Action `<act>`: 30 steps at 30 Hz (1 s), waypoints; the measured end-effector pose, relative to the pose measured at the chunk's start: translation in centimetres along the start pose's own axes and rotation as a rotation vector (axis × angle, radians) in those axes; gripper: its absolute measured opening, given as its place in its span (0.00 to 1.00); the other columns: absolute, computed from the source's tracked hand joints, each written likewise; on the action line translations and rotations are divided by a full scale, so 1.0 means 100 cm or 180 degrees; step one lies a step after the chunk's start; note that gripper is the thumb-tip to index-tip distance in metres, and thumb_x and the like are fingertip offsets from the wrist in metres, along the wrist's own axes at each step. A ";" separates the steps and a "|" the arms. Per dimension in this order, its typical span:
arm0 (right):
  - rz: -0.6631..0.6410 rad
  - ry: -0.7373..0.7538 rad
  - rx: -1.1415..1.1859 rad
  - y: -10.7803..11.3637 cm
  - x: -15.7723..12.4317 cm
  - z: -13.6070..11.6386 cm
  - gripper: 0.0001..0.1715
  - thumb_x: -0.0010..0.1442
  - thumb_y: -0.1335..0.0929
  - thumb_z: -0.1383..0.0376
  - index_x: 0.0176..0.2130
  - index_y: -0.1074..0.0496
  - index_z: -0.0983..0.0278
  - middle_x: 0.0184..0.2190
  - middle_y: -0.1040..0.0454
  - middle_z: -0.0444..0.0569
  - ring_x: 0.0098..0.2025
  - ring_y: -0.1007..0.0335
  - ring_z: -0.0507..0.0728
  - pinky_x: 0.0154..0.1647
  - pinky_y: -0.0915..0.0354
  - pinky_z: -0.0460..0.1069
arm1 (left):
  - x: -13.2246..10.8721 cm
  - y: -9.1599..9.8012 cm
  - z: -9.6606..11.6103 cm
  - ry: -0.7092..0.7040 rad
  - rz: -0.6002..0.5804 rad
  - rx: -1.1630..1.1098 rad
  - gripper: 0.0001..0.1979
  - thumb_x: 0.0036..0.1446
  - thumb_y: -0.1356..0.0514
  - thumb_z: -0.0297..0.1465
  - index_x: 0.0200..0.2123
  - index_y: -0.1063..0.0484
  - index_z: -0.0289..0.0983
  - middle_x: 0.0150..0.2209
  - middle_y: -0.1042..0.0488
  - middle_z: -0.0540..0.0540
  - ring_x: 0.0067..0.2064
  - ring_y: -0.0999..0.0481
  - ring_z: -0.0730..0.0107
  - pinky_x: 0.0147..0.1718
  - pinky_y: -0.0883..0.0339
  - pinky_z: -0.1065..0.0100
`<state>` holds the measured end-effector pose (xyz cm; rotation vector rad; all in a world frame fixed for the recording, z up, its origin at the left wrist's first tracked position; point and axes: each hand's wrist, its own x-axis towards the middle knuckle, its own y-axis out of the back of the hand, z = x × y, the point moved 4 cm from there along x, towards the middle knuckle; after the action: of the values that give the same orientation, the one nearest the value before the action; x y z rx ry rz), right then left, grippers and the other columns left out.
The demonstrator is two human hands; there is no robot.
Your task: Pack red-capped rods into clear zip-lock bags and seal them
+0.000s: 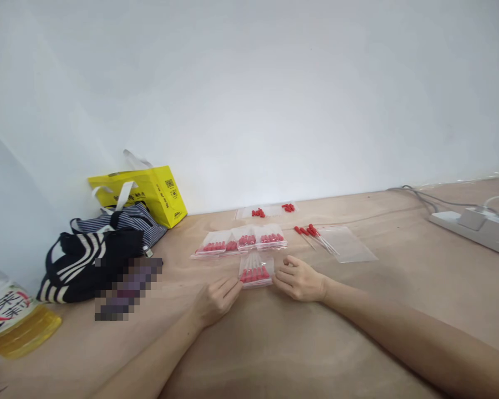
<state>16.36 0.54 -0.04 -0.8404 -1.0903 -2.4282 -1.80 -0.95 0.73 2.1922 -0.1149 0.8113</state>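
A plain, pale grey-white wall (295, 100) rises behind the light-brown, wood-toned surface (249, 354), both under soft, diffuse light.

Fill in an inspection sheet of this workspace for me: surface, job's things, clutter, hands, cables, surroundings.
Surface: light brown tabletop.
Job's things: small clear bag with red-tipped sticks inside; filled bags beyond it; loose sticks and flat bag to the right; red pieces farther back.
Clutter: at left, yellow bag, striped bag, black bag, bottle of yellow liquid; one patch pixelated.
Hands: left hand at the small clear bag's left edge, right hand at its right; grip unclear.
Cables: grey cables and power strip, far right.
Surroundings: pale wall behind.
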 end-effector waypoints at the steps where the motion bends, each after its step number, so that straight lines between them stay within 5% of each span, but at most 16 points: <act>1: 0.0022 -0.0016 -0.0003 0.000 0.000 0.000 0.17 0.56 0.44 0.75 0.20 0.35 0.67 0.18 0.39 0.45 0.22 0.49 0.50 0.28 0.51 0.48 | 0.001 0.001 0.000 -0.0011 0.0052 -0.0019 0.09 0.56 0.52 0.22 0.32 0.32 0.34 0.23 0.27 0.47 0.24 0.27 0.72 0.22 0.33 0.72; 8: 0.0048 -0.0408 -0.0028 -0.001 -0.003 0.004 0.11 0.56 0.41 0.73 0.27 0.33 0.66 0.20 0.37 0.43 0.25 0.47 0.50 0.30 0.52 0.49 | 0.006 0.003 -0.003 0.0115 0.0227 -0.0199 0.07 0.54 0.50 0.21 0.33 0.34 0.33 0.25 0.27 0.46 0.27 0.27 0.71 0.27 0.32 0.71; 17: 0.0246 -0.0524 0.0051 -0.003 0.002 0.001 0.12 0.53 0.41 0.74 0.21 0.36 0.66 0.18 0.38 0.42 0.24 0.49 0.49 0.29 0.52 0.48 | 0.024 -0.008 0.002 -0.0023 0.0257 -0.0322 0.04 0.52 0.44 0.24 0.34 0.32 0.34 0.26 0.27 0.47 0.28 0.28 0.70 0.29 0.32 0.68; 30: 0.0316 -0.0725 0.0062 -0.004 0.011 -0.002 0.09 0.54 0.40 0.72 0.25 0.34 0.66 0.17 0.37 0.42 0.24 0.47 0.49 0.29 0.53 0.48 | 0.035 -0.015 0.011 -0.0224 0.0402 -0.0303 0.06 0.54 0.47 0.21 0.32 0.32 0.32 0.25 0.27 0.46 0.27 0.28 0.71 0.28 0.32 0.67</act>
<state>15.20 0.58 0.34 -1.1588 -1.1199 -2.2783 2.03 -0.13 1.27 2.1402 -0.3236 0.7818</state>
